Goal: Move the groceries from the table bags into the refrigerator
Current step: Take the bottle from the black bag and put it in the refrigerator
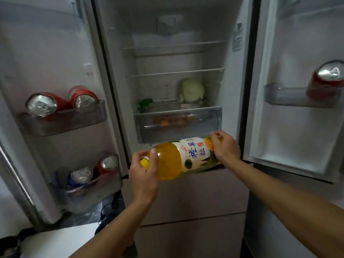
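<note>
left hand (144,171) curled round the yellow-capped neck of a plastic orange juice bottle (181,157), right hand (224,147) gripping its base, bottle lying sideways at the open refrigerator (176,58)

Your left forearm (121,222), at six o'clock, and right forearm (279,189), at four o'clock, are bare. So are your left hand (143,172) and right hand (226,148); the left thumbnail (153,151) is short.

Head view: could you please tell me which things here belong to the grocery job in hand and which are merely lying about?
In the job: juice bottle, held sideways by left hand near the cap and right hand at the base; open refrigerator.
Not being handled: door-bin cans, cabbage, crisper drawer.
</note>
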The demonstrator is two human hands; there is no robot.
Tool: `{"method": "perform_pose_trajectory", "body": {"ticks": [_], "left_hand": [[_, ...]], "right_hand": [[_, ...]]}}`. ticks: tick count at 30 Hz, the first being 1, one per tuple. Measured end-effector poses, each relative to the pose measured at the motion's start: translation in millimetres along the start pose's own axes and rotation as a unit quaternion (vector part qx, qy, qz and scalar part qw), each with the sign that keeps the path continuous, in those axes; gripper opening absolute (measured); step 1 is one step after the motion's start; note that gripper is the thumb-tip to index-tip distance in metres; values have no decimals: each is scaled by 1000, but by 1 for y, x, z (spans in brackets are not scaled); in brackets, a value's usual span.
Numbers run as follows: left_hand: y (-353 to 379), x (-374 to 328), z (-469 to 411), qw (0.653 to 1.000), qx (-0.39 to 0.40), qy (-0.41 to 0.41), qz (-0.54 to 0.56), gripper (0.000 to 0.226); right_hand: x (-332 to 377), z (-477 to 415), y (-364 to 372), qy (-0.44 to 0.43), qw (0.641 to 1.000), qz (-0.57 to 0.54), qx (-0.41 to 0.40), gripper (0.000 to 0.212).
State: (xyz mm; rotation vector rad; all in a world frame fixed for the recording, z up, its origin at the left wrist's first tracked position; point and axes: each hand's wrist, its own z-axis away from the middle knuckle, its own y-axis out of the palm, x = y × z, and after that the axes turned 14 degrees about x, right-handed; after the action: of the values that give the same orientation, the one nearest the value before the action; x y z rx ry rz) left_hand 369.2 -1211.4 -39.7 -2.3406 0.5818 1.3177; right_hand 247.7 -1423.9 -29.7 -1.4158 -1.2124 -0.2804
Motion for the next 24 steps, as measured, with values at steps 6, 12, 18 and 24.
{"method": "perform_pose_trajectory", "body": {"ticks": [6,12,18,24], "left_hand": [[33,18,-112,998,-33,30,49,22],[64,43,-200,995,-71,17,73,25],[85,79,-251,992,-108,-2,70,26],[98,102,-284,994,-108,-1,-19,63]], "right_hand": [[37,-134,12,-42,998,-12,-37,29],[52,-232,27,-39,996,-22,-72,28],[66,-324,68,-62,997,-27,-38,28],[79,-400,112,-93,993,-64,35,32]]}}
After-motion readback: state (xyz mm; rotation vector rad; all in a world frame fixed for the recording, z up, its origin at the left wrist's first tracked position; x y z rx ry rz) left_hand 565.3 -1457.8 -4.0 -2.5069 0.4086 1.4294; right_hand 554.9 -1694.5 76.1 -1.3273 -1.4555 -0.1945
